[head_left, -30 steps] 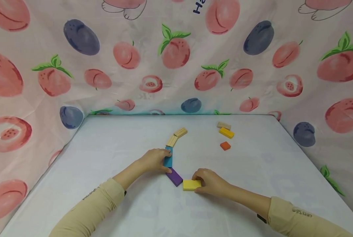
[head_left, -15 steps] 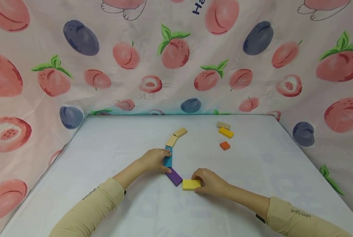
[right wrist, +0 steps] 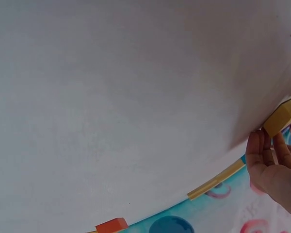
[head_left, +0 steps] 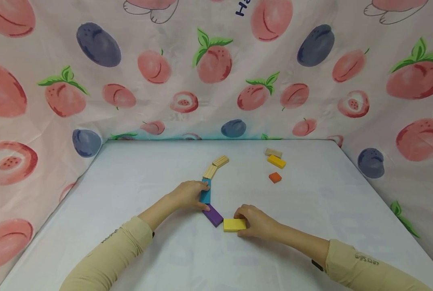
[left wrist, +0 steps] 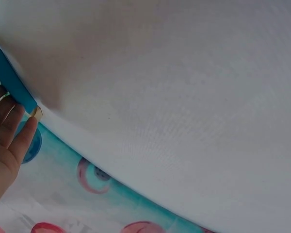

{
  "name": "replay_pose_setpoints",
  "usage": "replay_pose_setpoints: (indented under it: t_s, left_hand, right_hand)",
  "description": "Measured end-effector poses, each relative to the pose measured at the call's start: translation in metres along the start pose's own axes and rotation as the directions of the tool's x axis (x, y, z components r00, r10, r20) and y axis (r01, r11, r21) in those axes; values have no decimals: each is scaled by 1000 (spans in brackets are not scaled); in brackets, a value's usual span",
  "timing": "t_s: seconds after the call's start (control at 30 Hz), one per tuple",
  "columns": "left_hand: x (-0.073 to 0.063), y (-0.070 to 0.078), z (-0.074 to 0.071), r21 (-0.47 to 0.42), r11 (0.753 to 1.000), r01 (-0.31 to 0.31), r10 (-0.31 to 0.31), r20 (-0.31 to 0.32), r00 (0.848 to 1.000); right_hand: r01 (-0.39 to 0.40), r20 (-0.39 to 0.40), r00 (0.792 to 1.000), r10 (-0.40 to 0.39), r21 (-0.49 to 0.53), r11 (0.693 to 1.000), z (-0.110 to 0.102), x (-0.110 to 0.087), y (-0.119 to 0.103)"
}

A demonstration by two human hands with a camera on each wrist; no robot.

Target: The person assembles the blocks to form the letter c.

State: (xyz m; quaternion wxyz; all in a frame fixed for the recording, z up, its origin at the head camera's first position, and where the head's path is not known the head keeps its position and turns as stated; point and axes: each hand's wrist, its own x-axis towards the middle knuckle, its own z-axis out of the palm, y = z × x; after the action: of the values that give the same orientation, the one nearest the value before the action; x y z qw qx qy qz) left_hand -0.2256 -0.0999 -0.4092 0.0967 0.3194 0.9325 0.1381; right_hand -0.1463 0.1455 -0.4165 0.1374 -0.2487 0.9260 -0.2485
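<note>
My left hand (head_left: 189,195) rests against the blue block (head_left: 206,196), with a fingertip on it. Its thumb touches the corner of the purple block (head_left: 214,216) at the joint between the two. Straight fingers (left wrist: 22,138) lie along the blue block in the left wrist view. My right hand (head_left: 257,223) pinches the right end of a yellow block (head_left: 233,225), thumb on the near side, fingers on the far side. The yellow block's left end meets the purple one. Beyond the blue block, two plain wooden blocks, one near (head_left: 210,171) and one far (head_left: 221,161), continue the curved row.
At the back right lie a plain wooden block (head_left: 273,153), an orange-yellow block (head_left: 276,161) and an orange block (head_left: 275,177). They sit on a white table (head_left: 303,210). A fruit-print cloth (head_left: 187,48) hangs behind and along both sides.
</note>
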Motion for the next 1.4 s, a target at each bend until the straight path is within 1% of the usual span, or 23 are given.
replay_pose_setpoints:
  t_s: [0.27, 0.47, 0.7, 0.83, 0.9, 1.1, 1.27, 1.4]
  left_hand:
    - [1, -1, 0, 11, 1000, 14, -14, 4, 1000]
    - [1, -2, 0, 8, 1000, 13, -14, 11, 1000]
    - [2, 0, 0, 0, 1000, 15, -15, 17, 1000]
    - [2, 1, -2, 1, 1000, 30, -30, 24, 999]
    - [2, 1, -3, -6, 999, 31, -31, 26, 999]
    - [4, 1, -5, -21, 1000, 17, -17, 31, 999]
    - [4, 0, -4, -19, 1000, 12, -12, 17, 1000]
    - [7, -1, -5, -9, 1000, 2, -2, -6, 1000]
  right_hand:
    - [-7, 23, 1000, 7, 22, 1000, -3, 3, 1]
    - [-7, 44, 999, 6, 26, 1000, -5, 4, 2]
    - [-63, 70, 996, 58, 66, 996, -10, 3, 2]
    - [-74, 60, 996, 69, 86, 994, -14, 3, 2]
    - [-67, 52, 997, 63, 94, 993, -17, 2, 3]
    - [-45, 26, 999, 43, 100, 994, -20, -1, 13]
    - [-20, 15, 1000, 18, 107, 994, -26, 0, 21]
    - [5, -16, 1000, -3, 110, 994, -35, 3, 25]
